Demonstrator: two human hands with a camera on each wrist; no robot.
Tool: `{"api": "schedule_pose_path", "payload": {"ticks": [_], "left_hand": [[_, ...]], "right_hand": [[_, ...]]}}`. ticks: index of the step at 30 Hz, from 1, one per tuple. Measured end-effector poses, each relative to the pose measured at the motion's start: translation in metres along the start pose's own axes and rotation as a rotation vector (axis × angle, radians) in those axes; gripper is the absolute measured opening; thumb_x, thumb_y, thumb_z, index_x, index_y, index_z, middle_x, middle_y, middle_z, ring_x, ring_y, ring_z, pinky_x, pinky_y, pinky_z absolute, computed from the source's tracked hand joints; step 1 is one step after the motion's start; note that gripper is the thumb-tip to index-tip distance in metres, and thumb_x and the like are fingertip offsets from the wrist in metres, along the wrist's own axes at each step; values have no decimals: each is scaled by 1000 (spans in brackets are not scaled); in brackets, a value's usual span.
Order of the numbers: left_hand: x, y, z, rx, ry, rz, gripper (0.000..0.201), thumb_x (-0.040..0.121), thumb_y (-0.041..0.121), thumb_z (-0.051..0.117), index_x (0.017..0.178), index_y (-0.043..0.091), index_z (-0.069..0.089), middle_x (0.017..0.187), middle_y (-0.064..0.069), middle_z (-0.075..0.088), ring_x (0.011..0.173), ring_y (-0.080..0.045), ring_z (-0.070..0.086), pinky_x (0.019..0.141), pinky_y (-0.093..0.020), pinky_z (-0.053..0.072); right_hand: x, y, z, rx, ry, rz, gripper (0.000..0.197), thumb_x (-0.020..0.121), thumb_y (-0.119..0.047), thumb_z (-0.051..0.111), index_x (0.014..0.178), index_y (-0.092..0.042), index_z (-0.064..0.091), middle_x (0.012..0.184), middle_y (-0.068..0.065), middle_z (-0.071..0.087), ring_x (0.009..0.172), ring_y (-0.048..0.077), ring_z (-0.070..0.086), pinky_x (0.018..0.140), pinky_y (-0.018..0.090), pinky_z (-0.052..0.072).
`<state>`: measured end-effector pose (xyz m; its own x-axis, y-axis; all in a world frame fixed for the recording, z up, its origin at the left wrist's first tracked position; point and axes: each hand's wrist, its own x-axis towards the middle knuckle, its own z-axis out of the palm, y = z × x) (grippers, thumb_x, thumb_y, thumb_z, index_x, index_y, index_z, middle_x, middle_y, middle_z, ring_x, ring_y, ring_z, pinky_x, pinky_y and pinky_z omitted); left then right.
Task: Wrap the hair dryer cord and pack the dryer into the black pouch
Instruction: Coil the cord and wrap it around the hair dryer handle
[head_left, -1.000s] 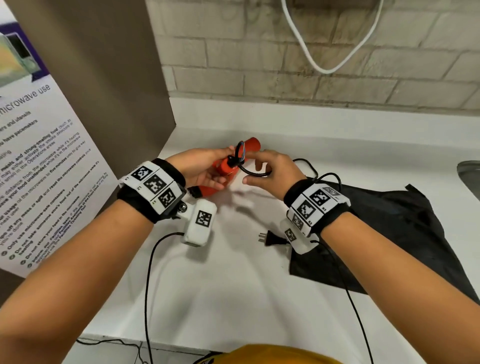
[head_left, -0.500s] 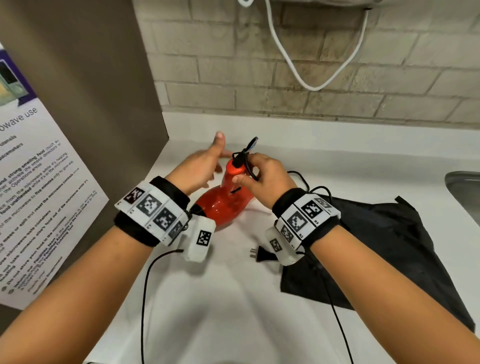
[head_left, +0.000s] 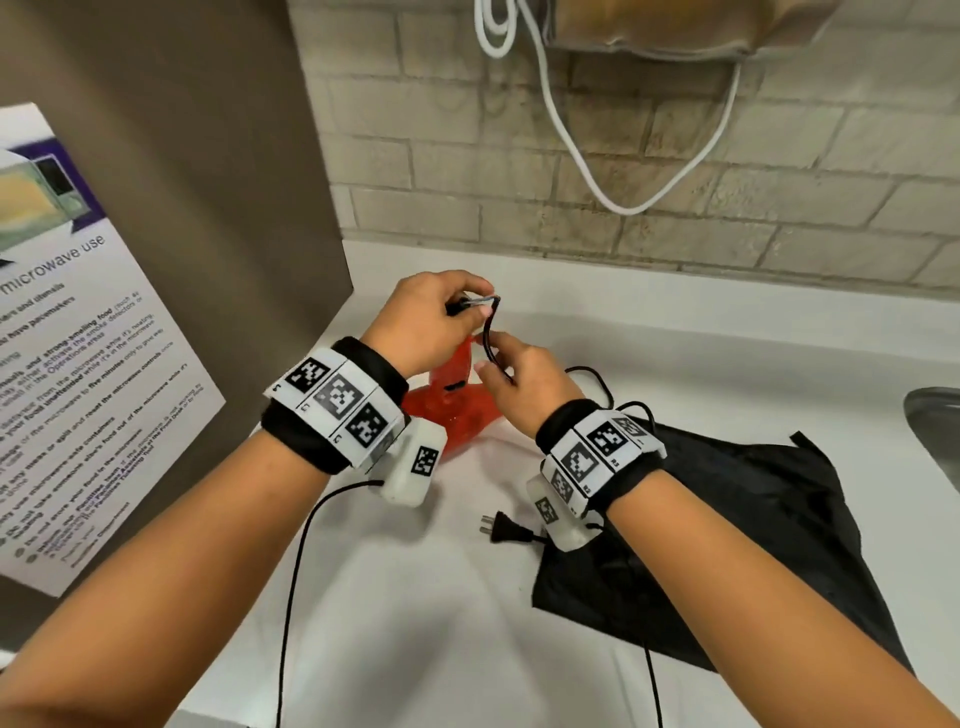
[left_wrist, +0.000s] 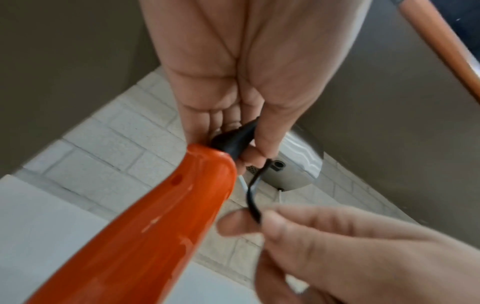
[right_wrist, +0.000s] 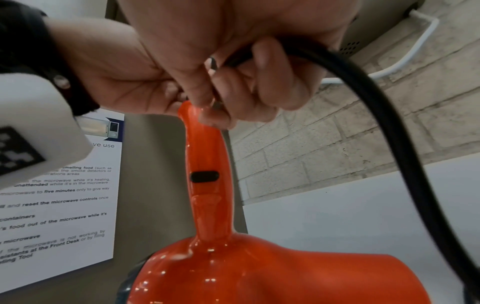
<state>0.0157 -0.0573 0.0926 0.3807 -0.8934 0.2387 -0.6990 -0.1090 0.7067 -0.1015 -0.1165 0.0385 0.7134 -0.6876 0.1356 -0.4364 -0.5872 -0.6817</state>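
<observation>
The orange hair dryer (head_left: 451, 415) stands on the white counter (head_left: 415, 597) with its handle (right_wrist: 207, 164) up. My left hand (head_left: 467, 307) pinches the black cord collar (left_wrist: 233, 139) at the top of the handle. Just right of it, my right hand (head_left: 491, 361) pinches the black cord (left_wrist: 253, 197) between thumb and forefinger, a short bend below the collar. From that hand the cord (right_wrist: 389, 123) arcs down to the right. Its plug (head_left: 498, 530) lies on the counter by my right wrist. The black pouch (head_left: 727, 519) lies flat, partly under my right forearm.
A brown panel with a microwave-use poster (head_left: 93, 364) stands close on the left. A brick wall (head_left: 675, 182) runs behind, with a white cable (head_left: 623, 202) hanging from a box. A metal sink rim (head_left: 935, 415) shows at the right edge.
My left hand, open beside the handle half a second ago, now pinches the cord collar at the handle's top. My right hand has slid lower along the cord. The view has tilted upward.
</observation>
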Motion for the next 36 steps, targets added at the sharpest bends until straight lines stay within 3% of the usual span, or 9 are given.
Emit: {"api": "schedule_pose_path", "payload": {"ticks": [5,9,15,18,20,24,26,29,36], "left_hand": [[9,0,-3,-65,-48,-54,28,87,0,48,108,10,64,68,3,52,48,5,50,52,-3,36],[15,6,-1,-148,-200,-93,33,84,-6,45,106,11,63,63,-3,42,48,-8,43,42,-11,33],[28,12,-5,-301,-461,-53,42,84,-14,44,105,18,60,70,0,42,43,-3,38,45,-13,36],[30,16,-9,-377,-600,-46,24,86,18,58,110,17,61,67,5,43,41,-5,34,43,-15,32],[32,17,-13,-408,-632,-88,40,86,52,45,100,20,65,67,6,44,39,-8,29,43,-17,26],[38,14,-18,-502,-626,-109,36,98,26,31,85,10,60,63,3,46,38,-7,40,41,-19,37],[39,14,-19,-572,-639,-125,31,98,17,30,83,10,56,58,6,46,37,-5,41,38,-17,38],[42,14,-22,-665,-587,-194,32,100,21,26,83,12,52,48,9,44,29,-3,28,33,-14,25],[43,7,-33,-888,-625,-244,36,99,34,22,79,18,47,39,7,28,31,0,20,32,-14,17]], "right_hand": [[-7,11,-22,-107,75,-30,20,92,-28,44,98,-14,58,87,12,67,84,32,60,70,36,48],[-14,13,-54,-248,182,-43,21,92,-32,43,104,-26,60,90,7,69,86,31,61,72,35,48],[-8,4,-82,-533,249,-110,28,95,-32,38,115,-25,56,107,2,65,98,29,59,72,33,44],[-5,-6,-85,-590,270,-148,28,95,-32,38,114,-26,57,104,3,64,95,31,60,71,35,45],[-1,-11,-84,-623,275,-226,27,94,-29,40,112,-23,60,98,6,64,90,33,61,70,36,44],[4,-23,-82,-590,336,-358,26,84,-27,49,96,-16,69,76,12,66,69,36,65,58,36,44],[7,-29,-83,-567,349,-342,26,87,-31,50,102,-18,67,85,11,68,78,34,66,60,37,47],[19,-37,-95,-490,349,-255,29,88,-36,52,109,-19,63,105,6,68,99,29,60,76,38,46],[54,-47,-110,-225,371,-179,30,74,-39,70,85,-10,69,82,10,69,80,23,61,75,37,51]]}}
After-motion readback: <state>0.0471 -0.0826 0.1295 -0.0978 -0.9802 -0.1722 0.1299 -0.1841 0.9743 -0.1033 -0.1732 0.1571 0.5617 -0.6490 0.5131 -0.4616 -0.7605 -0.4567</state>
